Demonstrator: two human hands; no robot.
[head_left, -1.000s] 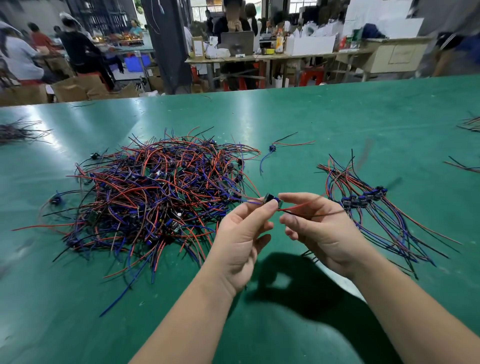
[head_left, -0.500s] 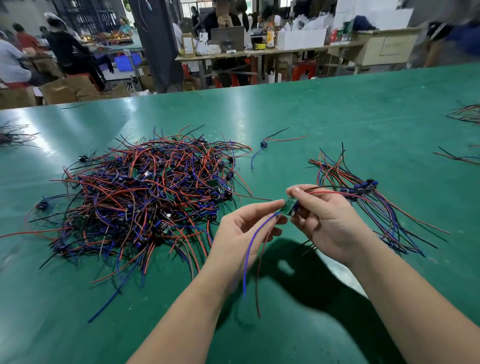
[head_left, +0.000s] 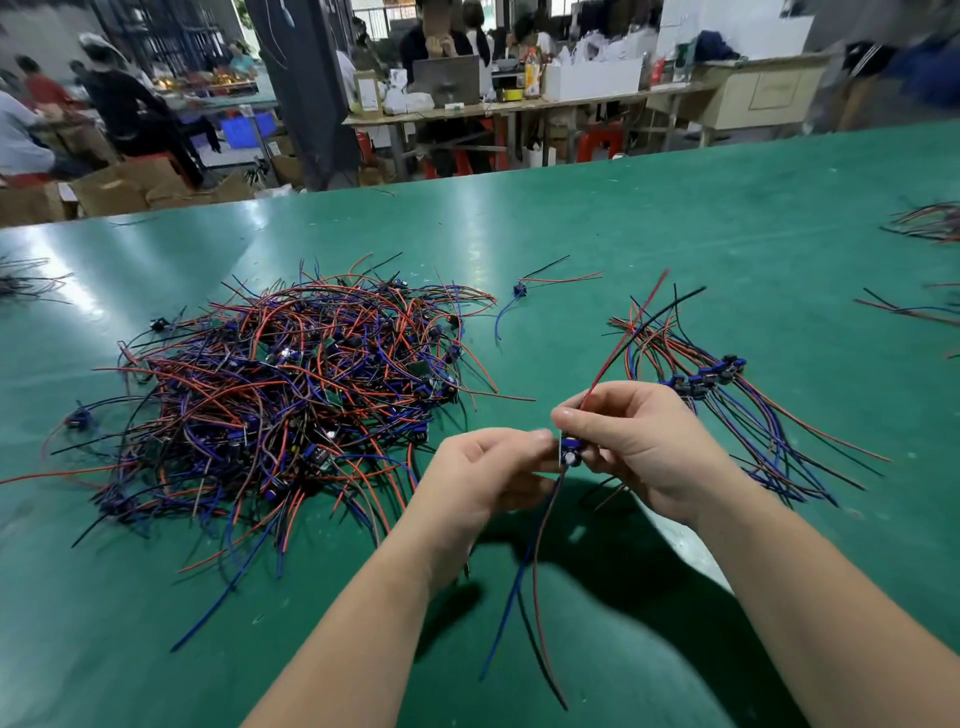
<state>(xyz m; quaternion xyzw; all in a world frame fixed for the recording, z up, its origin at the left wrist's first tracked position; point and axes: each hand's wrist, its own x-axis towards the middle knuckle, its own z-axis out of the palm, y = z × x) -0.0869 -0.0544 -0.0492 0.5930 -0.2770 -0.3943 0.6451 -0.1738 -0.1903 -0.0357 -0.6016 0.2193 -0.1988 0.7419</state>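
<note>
This is a factory workroom: a big green work table (head_left: 675, 218) holds a heap of wires (head_left: 291, 395), and workers (head_left: 124, 109) sit at benches at the top.

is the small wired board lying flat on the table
No, the left hand and right hand hold the board up in the air above the green table.

One tangled wire heap (head_left: 291, 395), one sorted bundle (head_left: 701, 376), one held module (head_left: 570, 451), one left hand (head_left: 483, 473), one right hand (head_left: 644, 441)

One small blue module (head_left: 570, 451) held upright, lifted off table (head_left: 675, 218) toward near edge, middle; red lead raised upward; blue and dark-red leads hung below.
</note>
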